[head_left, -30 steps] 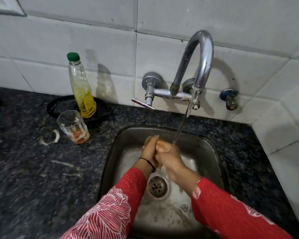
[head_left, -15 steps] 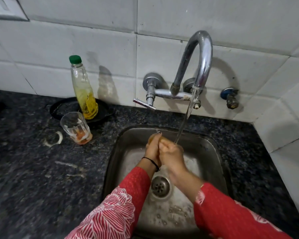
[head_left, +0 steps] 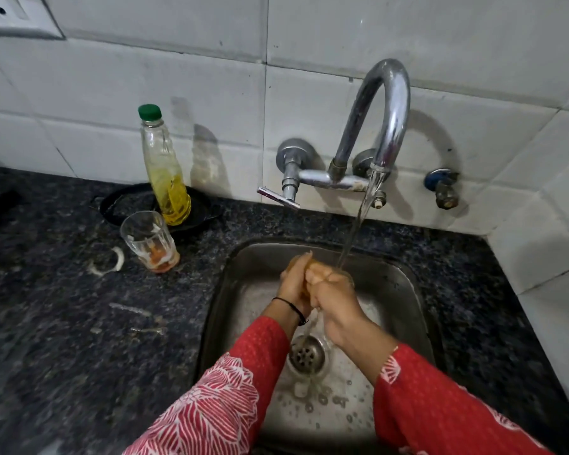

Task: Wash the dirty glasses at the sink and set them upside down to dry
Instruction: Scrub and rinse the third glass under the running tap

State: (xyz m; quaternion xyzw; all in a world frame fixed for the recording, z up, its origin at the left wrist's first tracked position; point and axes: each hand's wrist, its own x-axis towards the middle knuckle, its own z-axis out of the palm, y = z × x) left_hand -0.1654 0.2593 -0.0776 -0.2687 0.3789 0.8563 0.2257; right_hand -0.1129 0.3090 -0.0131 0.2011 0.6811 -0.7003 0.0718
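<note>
My left hand [head_left: 293, 285] and my right hand [head_left: 334, 302] are pressed together over the steel sink [head_left: 418, 290], under the running stream from the faucet [head_left: 386, 119]. Both curl round a small amber-tinted glass [head_left: 306, 261], which the fingers mostly hide. Water runs off the hands towards the drain [head_left: 306, 354]. A second dirty glass [head_left: 148, 239] stands upright on the dark counter left of the sink, with orange residue at its bottom.
A green-capped bottle of yellow liquid [head_left: 166, 178] stands on a black round tray [head_left: 125, 201] behind the dirty glass. A white ring-shaped mark [head_left: 107, 262] lies on the granite counter [head_left: 63, 323]. A small wall valve [head_left: 442, 188] sits right of the faucet. Tiled walls close the back and right.
My hands stay clasped under the stream and shift only slightly round the glass. The view has tilted a little, and the glass on the counter has not moved.
</note>
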